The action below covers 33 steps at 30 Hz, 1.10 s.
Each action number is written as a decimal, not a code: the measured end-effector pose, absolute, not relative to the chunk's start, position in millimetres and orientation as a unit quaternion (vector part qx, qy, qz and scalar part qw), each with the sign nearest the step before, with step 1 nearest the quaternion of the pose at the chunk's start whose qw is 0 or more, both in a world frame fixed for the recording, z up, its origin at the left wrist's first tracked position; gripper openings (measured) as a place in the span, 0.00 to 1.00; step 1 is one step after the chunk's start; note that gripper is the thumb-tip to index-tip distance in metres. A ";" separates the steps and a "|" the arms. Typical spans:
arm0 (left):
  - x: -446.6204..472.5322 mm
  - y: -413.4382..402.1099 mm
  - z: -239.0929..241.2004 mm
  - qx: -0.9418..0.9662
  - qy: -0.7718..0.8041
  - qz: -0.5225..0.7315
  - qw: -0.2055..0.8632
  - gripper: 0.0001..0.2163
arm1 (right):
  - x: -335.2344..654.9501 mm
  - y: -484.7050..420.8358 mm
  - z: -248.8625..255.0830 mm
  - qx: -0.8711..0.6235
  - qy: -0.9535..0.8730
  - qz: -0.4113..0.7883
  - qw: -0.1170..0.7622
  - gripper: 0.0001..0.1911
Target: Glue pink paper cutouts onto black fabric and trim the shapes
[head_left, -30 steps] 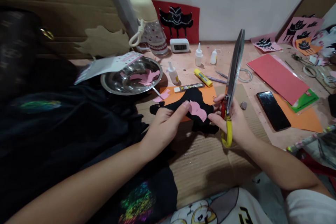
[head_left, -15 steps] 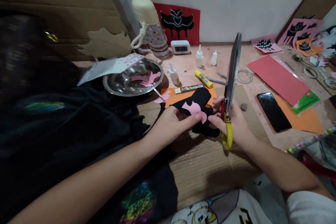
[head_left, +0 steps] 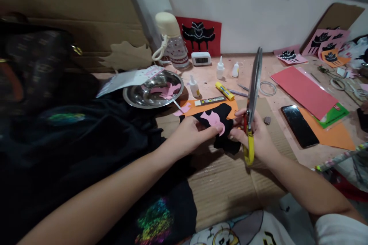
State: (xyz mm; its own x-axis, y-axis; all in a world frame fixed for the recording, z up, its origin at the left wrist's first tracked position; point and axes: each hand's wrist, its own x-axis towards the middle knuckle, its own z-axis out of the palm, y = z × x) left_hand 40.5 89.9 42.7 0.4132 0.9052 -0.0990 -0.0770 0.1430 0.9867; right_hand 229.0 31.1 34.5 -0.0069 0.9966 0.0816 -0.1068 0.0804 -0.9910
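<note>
My left hand (head_left: 198,134) pinches a piece of black fabric (head_left: 225,116) with a pink paper cutout (head_left: 212,120) lying on top, its thumb pressing the cutout's lower end. Scissors (head_left: 253,95) with yellow and red handles hang on my right hand (head_left: 255,134), blades pointing up. That hand's thumb and fingertips also touch the fabric's right edge. Behind the fabric lies an orange sheet (head_left: 232,104) with another pink cutout (head_left: 186,108) at its left end. More pink cutouts (head_left: 166,90) rest inside a steel bowl (head_left: 138,101).
Several small glue bottles (head_left: 220,69), a yellow glue stick (head_left: 224,91) and a white clock (head_left: 201,59) stand or lie behind. A phone (head_left: 299,126) and a red sheet (head_left: 304,90) lie right. Black cloth (head_left: 94,149) covers the left side; a drink bottle (head_left: 172,42) stands at the back.
The camera view has tilted, so the scene sits a little lower. Both hands keep their hold, and the fabric and cutout have barely shifted.
</note>
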 end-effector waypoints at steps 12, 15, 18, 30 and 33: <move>14.4 110.5 81.1 0.405 0.400 0.562 0.600 0.17 | 223.7 -9.6 35.9 -0.293 -0.486 0.746 0.349 0.45; 11.1 111.0 85.1 0.380 0.394 0.572 0.611 0.20 | 221.6 -8.9 32.0 -0.303 -0.525 0.728 0.321 0.44; 9.8 108.4 88.6 0.338 0.368 0.597 0.627 0.19 | 222.1 -5.4 23.9 -0.342 -0.533 0.708 0.313 0.45; 14.5 94.1 90.5 0.306 0.302 0.593 0.681 0.12 | 206.5 -2.2 9.1 -0.346 -0.562 0.660 0.358 0.42; 17.8 93.1 89.0 0.301 0.305 0.594 0.681 0.15 | 202.9 -1.5 12.9 -0.353 -0.568 0.647 0.366 0.42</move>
